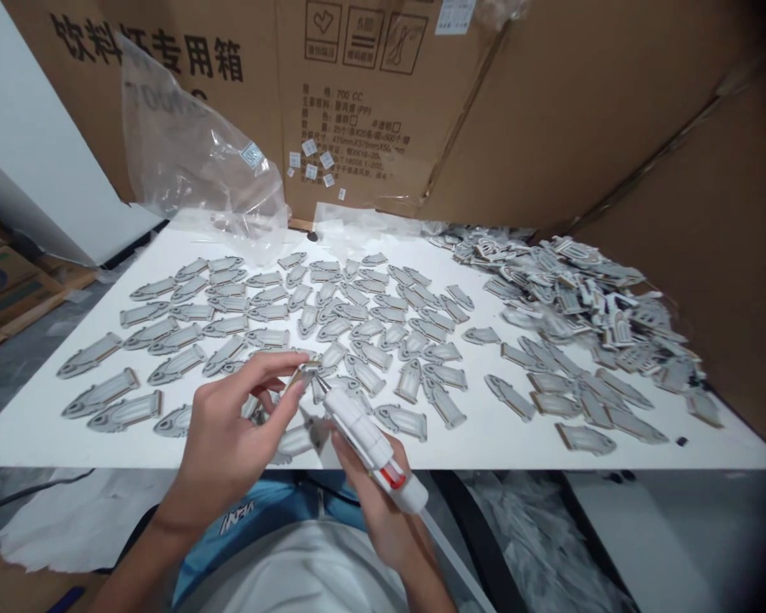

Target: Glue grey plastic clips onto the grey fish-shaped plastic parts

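Close to the body, just over the near edge of the white bench (549, 443), the right hand (383, 502) is wrapped around a white glue gun (370, 443) with a red trigger, its nozzle angled up and leftward so the tip meets the work. The left hand (230, 434) pinches a small grey card piece (303, 375) between thumb and fingertips, lifting it clear of the bench so the nozzle can reach its edge; both grips are clenched on what they carry. Beyond the hands, dozens of like pieces (332, 315) lie flat and mostly apart in loose rows, probably spread so each stays separate. Farther right, a tangled heap of pieces (587, 298) is piled against the cardboard wall (613, 111). At the back left, a crumpled clear plastic bag (191, 162) leans on a printed cardboard box (357, 85).
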